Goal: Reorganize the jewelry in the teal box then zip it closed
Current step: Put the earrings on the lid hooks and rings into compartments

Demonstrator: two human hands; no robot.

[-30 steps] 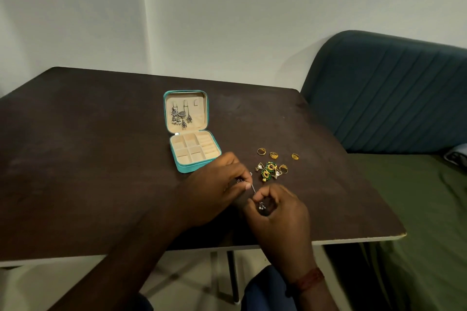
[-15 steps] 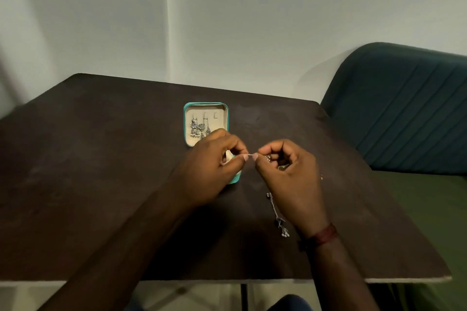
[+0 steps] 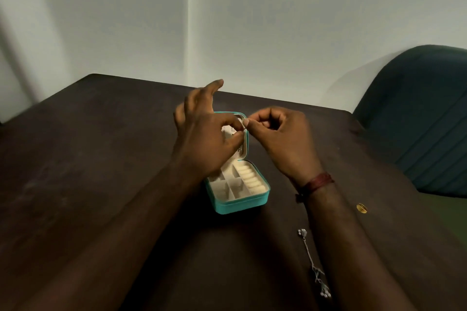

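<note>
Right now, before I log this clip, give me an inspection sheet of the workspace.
Surface: dark brown table, worn and scuffed.
Job's things: teal box open, lid upright, cream compartments in view look empty, zip undone; silver chain piece lying on the table beside the right forearm; gold ring loose further right.
Clutter: nothing seen.
Grippers: left hand and right hand raised in front of the lid, fingertips pinched together on something too small to identify.
Cables: nothing seen.
Surroundings: plain pale wall; dark teal padded seat back at right; red band on the right wrist.
</note>
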